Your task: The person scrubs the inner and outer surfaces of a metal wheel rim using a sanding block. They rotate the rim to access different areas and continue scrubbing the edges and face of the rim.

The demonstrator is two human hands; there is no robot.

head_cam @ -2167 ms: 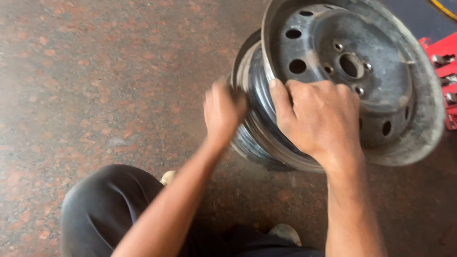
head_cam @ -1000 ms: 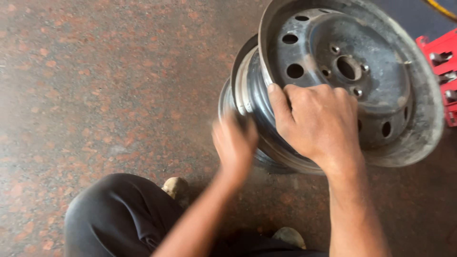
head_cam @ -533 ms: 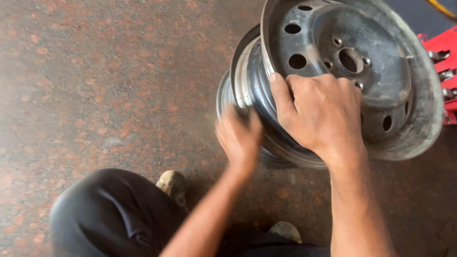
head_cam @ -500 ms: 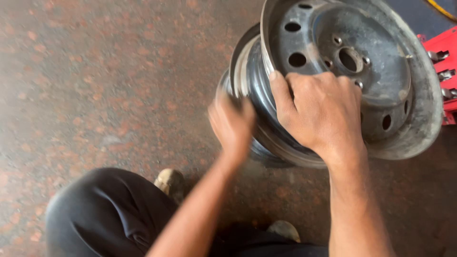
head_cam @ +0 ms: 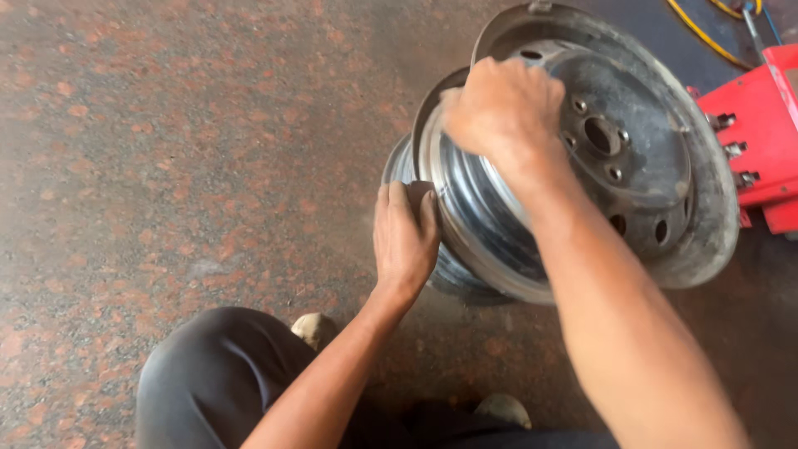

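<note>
Your right hand grips the upper rim of the steel wheel rim, which stands on edge on the speckled floor; your left hand presses a small abrasive pad flat against its barrel. It looks heavy, stiff and apt to roll; hold it by the flange.

Speckled reddish stone floor, red machine
</note>
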